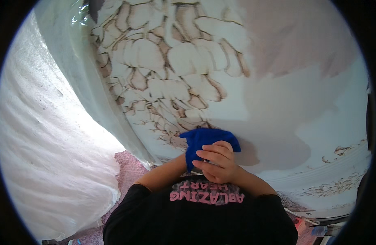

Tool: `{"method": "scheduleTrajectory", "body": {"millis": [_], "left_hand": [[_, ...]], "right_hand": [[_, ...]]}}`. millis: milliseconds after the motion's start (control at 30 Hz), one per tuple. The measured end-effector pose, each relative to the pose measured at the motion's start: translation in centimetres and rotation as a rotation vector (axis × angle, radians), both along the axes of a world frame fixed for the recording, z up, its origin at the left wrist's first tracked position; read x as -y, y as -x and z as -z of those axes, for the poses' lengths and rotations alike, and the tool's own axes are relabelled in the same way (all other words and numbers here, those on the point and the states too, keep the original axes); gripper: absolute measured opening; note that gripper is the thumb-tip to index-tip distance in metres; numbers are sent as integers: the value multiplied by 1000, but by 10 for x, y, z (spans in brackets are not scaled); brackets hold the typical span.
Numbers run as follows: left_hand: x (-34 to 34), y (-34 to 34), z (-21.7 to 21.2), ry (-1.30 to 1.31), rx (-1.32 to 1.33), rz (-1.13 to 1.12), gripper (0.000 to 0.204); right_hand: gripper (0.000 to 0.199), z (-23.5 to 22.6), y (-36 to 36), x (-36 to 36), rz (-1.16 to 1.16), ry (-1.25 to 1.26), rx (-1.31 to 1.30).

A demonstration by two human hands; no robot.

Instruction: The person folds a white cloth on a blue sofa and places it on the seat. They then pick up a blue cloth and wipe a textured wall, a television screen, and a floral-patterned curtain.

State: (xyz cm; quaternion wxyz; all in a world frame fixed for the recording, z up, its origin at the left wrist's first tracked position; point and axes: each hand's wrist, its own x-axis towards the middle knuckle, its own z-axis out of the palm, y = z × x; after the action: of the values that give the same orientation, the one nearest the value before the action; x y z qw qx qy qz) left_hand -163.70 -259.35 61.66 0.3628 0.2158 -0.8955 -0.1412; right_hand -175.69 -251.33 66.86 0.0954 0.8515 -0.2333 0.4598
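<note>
A blue cloth (pixel 212 138) is bunched in front of my chest, close to the lower part of a white painted surface. My right hand (pixel 219 161) has its fingers curled over the near side of the cloth and pressed against it. From the left, my left forearm (pixel 165 173) reaches in behind the cloth, which covers the left hand, so its fingers are hidden. Just beyond the cloth, the white surface carries a brown line drawing (pixel 171 57) of rounded, stone-like shapes with shaded edges.
Clear plastic sheeting (pixel 69 57) runs along the left edge of the drawing. White draped sheeting (pixel 45 143) hangs farther left, over a pinkish floor covering (pixel 130 169). A pinkish-grey painted area (pixel 298 36) lies at upper right. Smaller brown drawing (pixel 332 185) shows at lower right.
</note>
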Motion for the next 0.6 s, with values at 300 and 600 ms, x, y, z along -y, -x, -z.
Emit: {"method": "scheduleTrajectory", "body": {"millis": [300, 600], "left_hand": [[99, -166, 50, 62, -264, -436, 48], [52, -104, 21, -184, -140, 67, 28]], "right_hand": [[33, -8, -64, 34, 102, 6, -13], [32, 0, -99, 54, 113, -11, 6]]}}
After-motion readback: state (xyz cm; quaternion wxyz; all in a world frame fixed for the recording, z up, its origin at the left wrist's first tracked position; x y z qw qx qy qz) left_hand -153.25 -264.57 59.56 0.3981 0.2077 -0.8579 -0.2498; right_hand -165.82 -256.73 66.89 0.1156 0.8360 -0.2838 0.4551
